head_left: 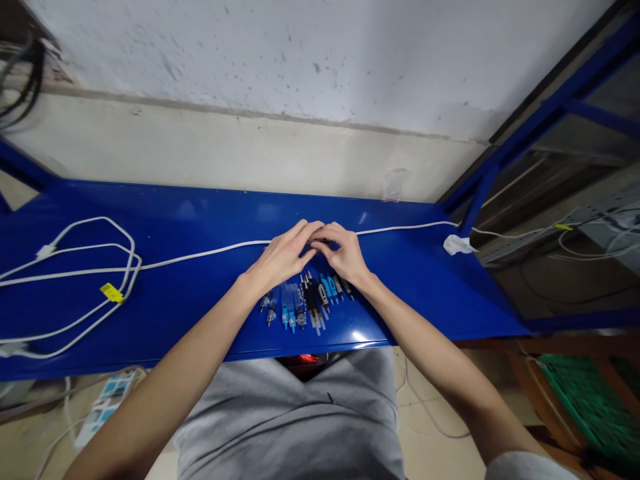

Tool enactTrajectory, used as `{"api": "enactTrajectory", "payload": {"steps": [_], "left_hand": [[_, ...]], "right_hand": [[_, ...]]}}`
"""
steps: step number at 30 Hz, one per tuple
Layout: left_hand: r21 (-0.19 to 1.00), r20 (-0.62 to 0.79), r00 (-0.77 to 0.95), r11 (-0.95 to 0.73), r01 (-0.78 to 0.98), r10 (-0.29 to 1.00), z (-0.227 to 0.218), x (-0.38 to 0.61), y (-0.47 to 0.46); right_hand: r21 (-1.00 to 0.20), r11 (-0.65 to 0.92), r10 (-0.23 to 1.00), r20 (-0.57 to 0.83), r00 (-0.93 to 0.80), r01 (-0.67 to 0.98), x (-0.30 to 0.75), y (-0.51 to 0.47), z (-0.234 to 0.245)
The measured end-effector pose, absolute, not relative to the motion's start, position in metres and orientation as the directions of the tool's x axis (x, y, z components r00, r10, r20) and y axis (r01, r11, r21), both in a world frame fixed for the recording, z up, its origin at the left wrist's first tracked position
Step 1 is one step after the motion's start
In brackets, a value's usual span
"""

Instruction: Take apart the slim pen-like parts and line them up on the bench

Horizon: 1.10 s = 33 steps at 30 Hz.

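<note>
My left hand (289, 252) and my right hand (345, 252) meet fingertip to fingertip over the blue table, above the middle of a white cable. The fingers of both are bent and drawn together, and whatever lies between them is hidden. Just below them, disassembled pen parts lie in a row. On the left of the row are clear pen barrels (285, 300) with blue or dark tips. Thin ink refills (315, 312) lie in the middle. To the right are short blue grips (329, 288) and grey-black pieces (345, 287).
A white cable (210, 252) crosses the blue table (190, 320), coiling at the left with a yellow tag (112, 293). Crumpled white tissue (457, 245) sits at the right. A clear plastic bag (397, 184) leans on the back wall. Blue frame posts (480, 193) flank the table.
</note>
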<state>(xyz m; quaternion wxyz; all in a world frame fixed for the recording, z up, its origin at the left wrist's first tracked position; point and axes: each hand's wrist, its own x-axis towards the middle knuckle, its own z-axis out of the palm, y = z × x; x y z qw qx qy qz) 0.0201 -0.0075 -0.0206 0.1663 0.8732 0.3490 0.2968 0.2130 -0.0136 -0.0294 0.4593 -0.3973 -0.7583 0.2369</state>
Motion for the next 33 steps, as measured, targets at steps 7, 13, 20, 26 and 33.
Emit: {"api": "enactTrajectory", "payload": {"steps": [7,13,20,26,33], "left_hand": [[0.484,0.448,0.61,-0.75,0.45,0.654,-0.014,0.021,-0.011],[0.258,0.494,0.527,-0.695,0.671,0.692,-0.016,0.012,-0.001],[0.235,0.456,0.539,-0.68,0.695,0.708,-0.015,0.01,-0.002],[0.364,0.499,0.549,-0.737,0.569,0.67,-0.017,0.009,-0.003],[0.455,0.533,0.498,-0.728,0.513,0.684,-0.021,0.014,-0.006]], "right_hand": [[-0.687,0.54,0.83,0.53,-0.174,0.486,0.209,-0.018,-0.028],[-0.802,0.434,0.897,0.425,-0.118,0.41,0.212,-0.017,-0.025],[-0.742,0.474,0.879,0.431,-0.205,0.473,0.217,-0.019,-0.019],[-0.806,0.398,0.917,0.35,-0.19,0.437,0.219,-0.021,-0.016],[-0.804,0.433,0.901,0.379,-0.21,0.408,0.217,-0.021,-0.014]]}}
